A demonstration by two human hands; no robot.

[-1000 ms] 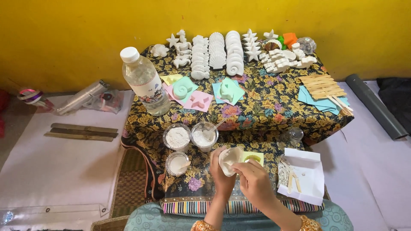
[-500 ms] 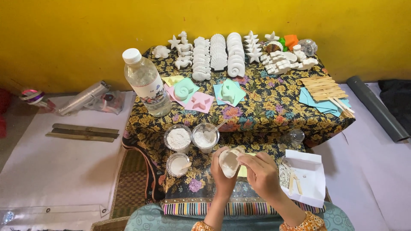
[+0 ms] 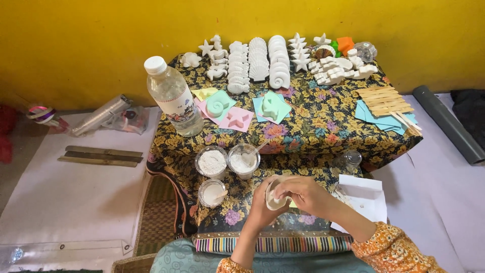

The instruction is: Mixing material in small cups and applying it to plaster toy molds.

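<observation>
Right hand (image 3: 303, 194) has slid over the white cast (image 3: 275, 194) since a second ago; left hand (image 3: 262, 207) cups it underneath, both grips pinching it.

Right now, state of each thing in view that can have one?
water bottle: upright, capped, part full.
left cup: open, holds white powder.
middle cup: open, white powder, a stick in it.
small cup: open, white mix inside.
white piece: held off the table.
left hand: cups the white piece.
right hand: grips its top.
</observation>
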